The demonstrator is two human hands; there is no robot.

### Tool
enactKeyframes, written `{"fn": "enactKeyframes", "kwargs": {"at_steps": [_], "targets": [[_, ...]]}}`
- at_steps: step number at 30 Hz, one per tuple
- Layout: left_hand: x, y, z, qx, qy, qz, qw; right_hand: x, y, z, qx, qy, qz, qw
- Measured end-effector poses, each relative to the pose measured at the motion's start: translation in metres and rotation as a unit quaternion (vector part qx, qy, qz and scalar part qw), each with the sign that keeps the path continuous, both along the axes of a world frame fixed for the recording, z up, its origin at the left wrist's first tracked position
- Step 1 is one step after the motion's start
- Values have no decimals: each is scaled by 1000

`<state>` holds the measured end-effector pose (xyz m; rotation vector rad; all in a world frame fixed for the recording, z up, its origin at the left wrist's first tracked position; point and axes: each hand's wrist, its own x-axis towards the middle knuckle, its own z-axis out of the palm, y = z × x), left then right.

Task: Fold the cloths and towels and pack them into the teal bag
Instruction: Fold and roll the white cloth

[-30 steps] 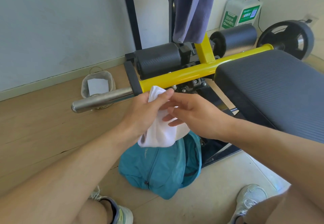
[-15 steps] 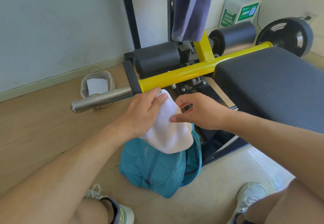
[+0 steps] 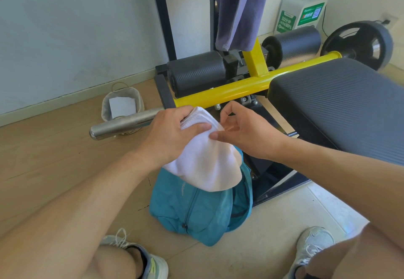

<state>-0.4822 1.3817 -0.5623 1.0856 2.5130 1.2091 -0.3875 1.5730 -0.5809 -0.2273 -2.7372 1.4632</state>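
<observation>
My left hand (image 3: 172, 130) grips the top of a folded white towel (image 3: 207, 165), thumb across its front and fingers over the folded edge. The towel hangs down over the opening of the teal bag (image 3: 196, 211), which sits slumped on the floor between my feet. My right hand (image 3: 242, 130) hovers at the towel's right edge with fingers loosely curled; its thumb tip touches the cloth and holds nothing. A purple-grey towel (image 3: 240, 9) hangs from the frame of the gym machine behind.
A yellow bar (image 3: 229, 90) with a steel sleeve (image 3: 122, 123) crosses just beyond my hands. The black padded bench (image 3: 341, 108) fills the right. A small grey basket (image 3: 122, 106) stands by the wall. My shoes (image 3: 312, 248) flank the bag.
The white towel has been folded over and now hangs wider and lower over the bag. My right hand has let go of it and drawn slightly right.
</observation>
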Motion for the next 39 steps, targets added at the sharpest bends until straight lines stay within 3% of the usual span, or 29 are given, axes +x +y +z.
{"fn": "enactKeyframes", "kwargs": {"at_steps": [12, 17, 26, 39], "targets": [[6, 0, 6, 11, -50, -16, 999, 2, -6, 6, -16, 74, 0, 997], [9, 2, 1, 18, -71, 3, 997, 1, -8, 4, 8, 109, -48, 993], [8, 2, 4, 23, -121, 13, 992, 3, -11, 8, 19, 98, -21, 995], [5, -1, 3, -9, -58, -18, 998, 4, -11, 9, -12, 95, 2, 995]]}}
